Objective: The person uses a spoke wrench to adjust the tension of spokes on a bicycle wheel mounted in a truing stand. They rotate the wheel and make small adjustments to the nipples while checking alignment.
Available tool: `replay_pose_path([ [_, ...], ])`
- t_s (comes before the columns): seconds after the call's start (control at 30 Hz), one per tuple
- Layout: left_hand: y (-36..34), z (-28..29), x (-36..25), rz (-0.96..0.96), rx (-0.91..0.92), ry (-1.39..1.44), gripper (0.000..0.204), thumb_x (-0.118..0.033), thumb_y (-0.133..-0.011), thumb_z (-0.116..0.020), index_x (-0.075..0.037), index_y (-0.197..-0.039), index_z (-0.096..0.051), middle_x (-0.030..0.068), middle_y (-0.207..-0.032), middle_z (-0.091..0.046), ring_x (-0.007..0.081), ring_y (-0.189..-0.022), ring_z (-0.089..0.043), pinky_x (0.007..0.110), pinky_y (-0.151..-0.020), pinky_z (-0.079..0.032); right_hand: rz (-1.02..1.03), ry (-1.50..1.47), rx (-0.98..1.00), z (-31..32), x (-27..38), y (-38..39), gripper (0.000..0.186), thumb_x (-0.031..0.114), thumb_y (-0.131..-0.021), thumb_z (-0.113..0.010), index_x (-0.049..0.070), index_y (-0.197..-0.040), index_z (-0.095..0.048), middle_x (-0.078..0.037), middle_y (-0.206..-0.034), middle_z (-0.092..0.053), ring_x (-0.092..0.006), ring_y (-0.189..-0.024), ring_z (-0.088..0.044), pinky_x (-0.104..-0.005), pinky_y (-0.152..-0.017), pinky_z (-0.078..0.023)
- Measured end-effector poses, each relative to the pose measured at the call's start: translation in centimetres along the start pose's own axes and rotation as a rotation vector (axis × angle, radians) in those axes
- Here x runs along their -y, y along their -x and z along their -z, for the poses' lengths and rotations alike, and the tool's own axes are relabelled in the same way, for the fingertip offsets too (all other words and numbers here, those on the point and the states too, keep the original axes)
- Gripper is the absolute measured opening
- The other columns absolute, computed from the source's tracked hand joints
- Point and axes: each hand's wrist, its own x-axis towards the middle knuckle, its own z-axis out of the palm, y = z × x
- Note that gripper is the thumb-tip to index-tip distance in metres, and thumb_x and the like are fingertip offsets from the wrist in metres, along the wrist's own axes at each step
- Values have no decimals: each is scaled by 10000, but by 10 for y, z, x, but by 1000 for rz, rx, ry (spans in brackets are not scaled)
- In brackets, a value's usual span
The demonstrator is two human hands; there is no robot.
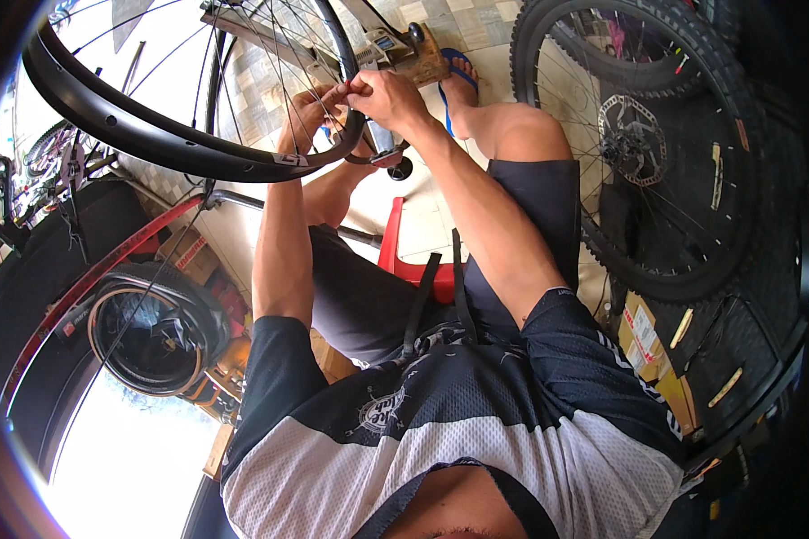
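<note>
A bare black bicycle rim (198,148) with thin spokes stands in front of me, filling the upper left. My left hand (307,115) is on the inner side of its right edge, among the spokes, fingers closed in a pinch. From the outer side my right hand (388,97) meets it, thumb and fingers pressed together over the rim. The fingertips of both hands almost touch there. Anything small between them is hidden. Just below the hands, a metal stand part (382,139) sits close to the rim.
To the right leans a wheel with a knobby tyre (548,175) and a disc brake rotor (629,139). A red stool (413,274) shows between my legs. At lower left are stacked tyres and rims (148,332); a cardboard box (643,337) lies at lower right.
</note>
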Motion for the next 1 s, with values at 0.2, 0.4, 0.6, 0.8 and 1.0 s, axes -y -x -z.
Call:
replay_pose_path([
  [0.2,7,-2,-4,2,-4,-6,345,-384,-908,-759,-46,-970,-730,-29,-738,-627,48,-630,-561,202,-559,-425,-1,-53,35,1,0,-1,250,297,-837,-719,70,-940,-713,-117,-864,-748,-304,-835,-726,-415,-749,-550],
  [0.4,6,-4,-4,-29,-16,19,355,-374,-890,-779,-34,-895,-676,-12,-698,-591,62,-593,-536,223,-533,-425,14,-86,71,4,0,-2,251,297,-851,-716,72,-963,-719,-117,-880,-753,-296,-839,-730,-404,-748,-548],
  [0.6,-2,-15,5,-105,-142,43,382,-297,-858,-814,-67,-700,-552,11,-602,-551,86,-492,-488,236,-455,-382,-44,-68,82,2,-6,-4,255,289,-850,-686,80,-990,-727,-154,-904,-745,-328,-862,-725,-426,-773,-553],
  [0.8,-7,-27,4,-183,-219,81,430,-216,-857,-810,-99,-596,-488,5,-553,-530,76,-454,-456,239,-414,-325,-57,45,64,-9,-12,-9,322,283,-834,-649,90,-1081,-726,-229,-927,-717,-406,-902,-698,-494,-826,-545],
  [1.0,-4,-22,-1,-125,-232,-13,415,-239,-875,-797,-89,-603,-522,-3,-550,-525,73,-459,-467,246,-408,-325,-93,22,50,-18,-16,-12,287,307,-856,-666,65,-999,-723,-216,-911,-725,-389,-888,-704,-471,-800,-549],
])
